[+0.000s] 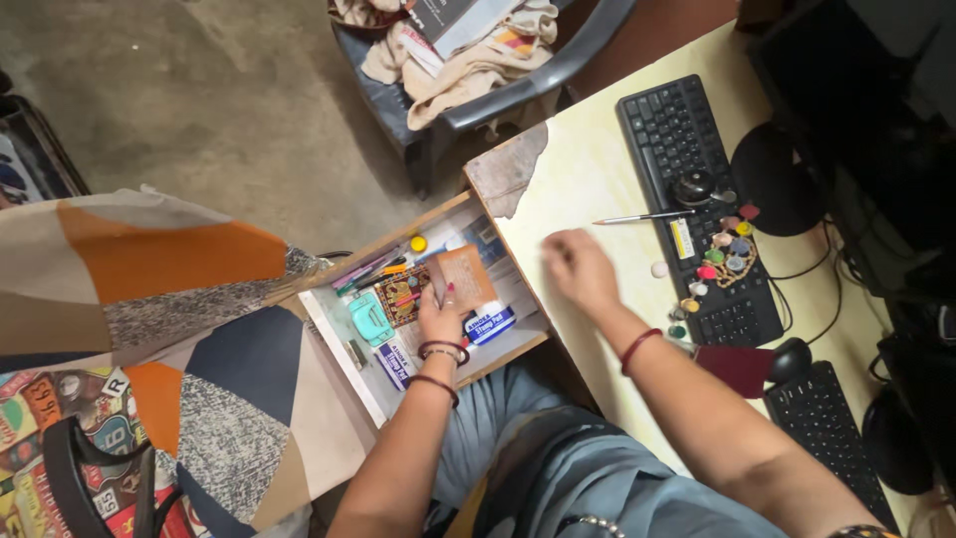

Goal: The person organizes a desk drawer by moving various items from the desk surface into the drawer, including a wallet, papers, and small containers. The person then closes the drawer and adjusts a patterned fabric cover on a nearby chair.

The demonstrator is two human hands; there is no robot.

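Brown card [461, 276] is pinched in our left hand [439, 317] fingers, over the open drawer [334, 329]. Our right hand [580, 267] rests on the surface [588, 179], fingers loosely curled and holding nothing.

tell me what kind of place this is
Probably a home desk or small office corner: a keyboard on a pale desk, an open drawer of stationery, and a plastic chair heaped with cloth.

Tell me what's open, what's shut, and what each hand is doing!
Drawer: pulled open, full of small things.
Left hand: in the drawer, holding a brown card.
Right hand: over the desk, holding nothing, blurred.
Pencil: lying flat, half on the upper keyboard.
Beads: loose on that keyboard.
Chair: piled with cloth.
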